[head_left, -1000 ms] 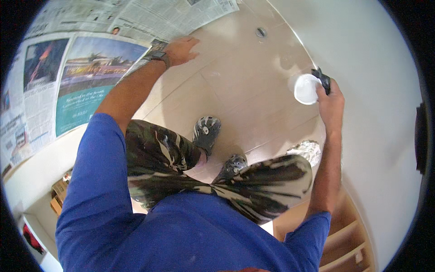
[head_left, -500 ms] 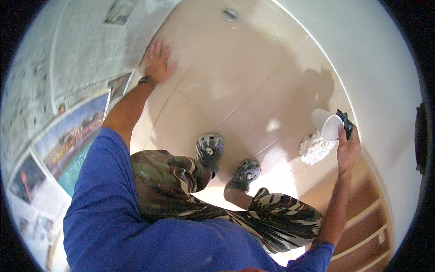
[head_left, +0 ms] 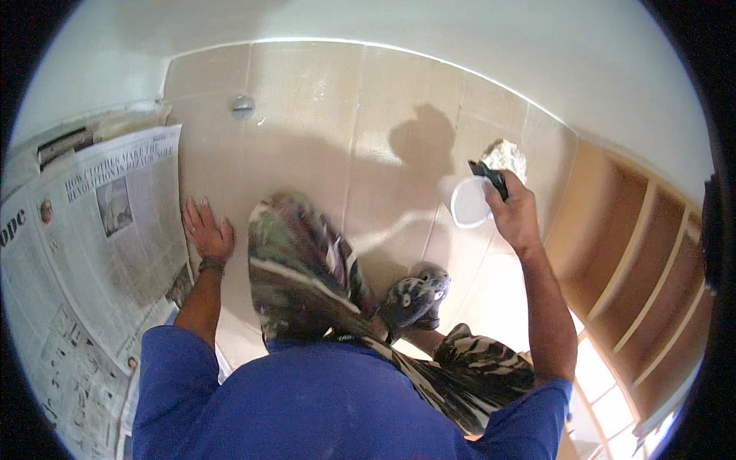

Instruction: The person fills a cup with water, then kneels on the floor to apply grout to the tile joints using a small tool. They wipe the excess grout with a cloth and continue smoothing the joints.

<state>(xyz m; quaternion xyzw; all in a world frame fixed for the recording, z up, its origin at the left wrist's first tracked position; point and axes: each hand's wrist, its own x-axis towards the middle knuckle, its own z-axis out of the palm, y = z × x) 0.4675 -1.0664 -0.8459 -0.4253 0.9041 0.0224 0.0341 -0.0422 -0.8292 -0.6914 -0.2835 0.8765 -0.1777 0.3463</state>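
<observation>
My left hand [head_left: 207, 230] rests with fingers spread on the beige tiled floor [head_left: 307, 100], beside the edge of a newspaper sheet [head_left: 146, 176]. In my right hand [head_left: 512, 212] is a white cup [head_left: 470, 203] with its round rim showing. A black object [head_left: 489, 176], its kind unclear, is held together with it and sticks out past my fingers at the rim. Just beyond that hand a crumpled whitish rag [head_left: 506, 156] lies on the tiles.
Newspaper covers the left side. A round metal drain cover [head_left: 243, 107] sits in the floor ahead. White wall [head_left: 429, 23] closes off the far side. Wooden shelves [head_left: 636, 253] stand at the right. My paint-spotted dark shoes [head_left: 418, 297] are below my knees.
My view has swung, so the drain and far wall now sit lower in the picture. The cup has tipped and moved to the near left side of the rag. My left hand stays spread.
</observation>
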